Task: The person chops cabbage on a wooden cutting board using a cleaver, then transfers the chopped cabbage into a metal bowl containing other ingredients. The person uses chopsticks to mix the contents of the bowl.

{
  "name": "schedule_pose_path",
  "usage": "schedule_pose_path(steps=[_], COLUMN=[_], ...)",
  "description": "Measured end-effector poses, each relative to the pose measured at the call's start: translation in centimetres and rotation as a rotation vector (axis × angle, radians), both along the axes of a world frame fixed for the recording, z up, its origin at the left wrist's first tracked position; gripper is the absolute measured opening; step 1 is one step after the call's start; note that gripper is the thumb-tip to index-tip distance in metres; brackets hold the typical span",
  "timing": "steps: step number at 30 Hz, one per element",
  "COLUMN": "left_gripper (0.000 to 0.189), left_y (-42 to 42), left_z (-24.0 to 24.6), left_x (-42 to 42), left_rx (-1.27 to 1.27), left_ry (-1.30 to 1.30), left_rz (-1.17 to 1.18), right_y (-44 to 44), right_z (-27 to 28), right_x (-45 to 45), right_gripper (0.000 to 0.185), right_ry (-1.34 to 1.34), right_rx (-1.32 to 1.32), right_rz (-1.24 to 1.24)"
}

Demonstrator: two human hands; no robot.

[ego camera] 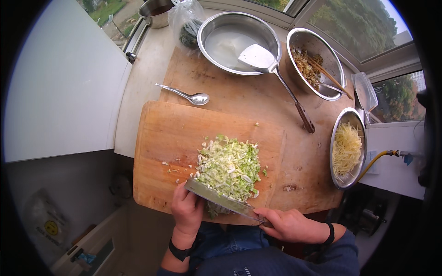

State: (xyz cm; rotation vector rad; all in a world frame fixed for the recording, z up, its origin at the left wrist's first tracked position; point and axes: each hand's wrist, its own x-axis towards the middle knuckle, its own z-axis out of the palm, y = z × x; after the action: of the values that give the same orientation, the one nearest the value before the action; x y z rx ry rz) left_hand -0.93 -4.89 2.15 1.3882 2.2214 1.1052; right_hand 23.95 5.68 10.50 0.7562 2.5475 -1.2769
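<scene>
A broad cleaver (224, 199) slants across the near side of a pile of finely chopped cabbage (228, 165). My right hand (290, 222) grips its handle. At the blade's far left end is my left hand (187, 207), its fingers curled against the metal and partly hidden by it. The pale green and white cabbage lies on a wooden cutting board (162, 134), with small scraps scattered around. Some more cabbage shows on the near side of the blade, close to the board's front edge.
Behind the board are a metal spoon (198, 99), a basin of cloudy liquid (209, 58) with a spatula (257, 58) across its rim, and a bowl of brown filling (304, 67) holding chopsticks. A bowl of pale yellow shreds (346, 151) stands right, beside a yellow hose (374, 160).
</scene>
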Motion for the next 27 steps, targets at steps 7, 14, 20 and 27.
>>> schedule_pose_path(steps=[7, 14, 20, 27], left_gripper=[0.020, 0.022, 0.028, 0.019], left_y=[0.2, -1.1, -0.8, -0.7], left_z=[-0.2, 1.0, 0.2, -0.1], left_x=[-0.4, 0.0, 1.4, 1.2], left_rx=[-0.032, 0.067, -0.015, 0.096], left_ry=[0.033, 0.024, -0.034, -0.049], left_rz=[-0.016, 0.001, 0.010, -0.026], right_y=[0.3, 0.7, -0.8, 0.0], right_z=[-3.0, -0.7, -0.1, -2.6], right_x=[-0.7, 0.8, 0.6, 0.4], right_gripper=[0.053, 0.053, 0.051, 0.049], right_ry=[-0.122, 0.073, -0.138, -0.047], right_rx=[-0.065, -0.077, -0.031, -0.123], right_rz=[0.007, -0.048, 0.028, -0.052])
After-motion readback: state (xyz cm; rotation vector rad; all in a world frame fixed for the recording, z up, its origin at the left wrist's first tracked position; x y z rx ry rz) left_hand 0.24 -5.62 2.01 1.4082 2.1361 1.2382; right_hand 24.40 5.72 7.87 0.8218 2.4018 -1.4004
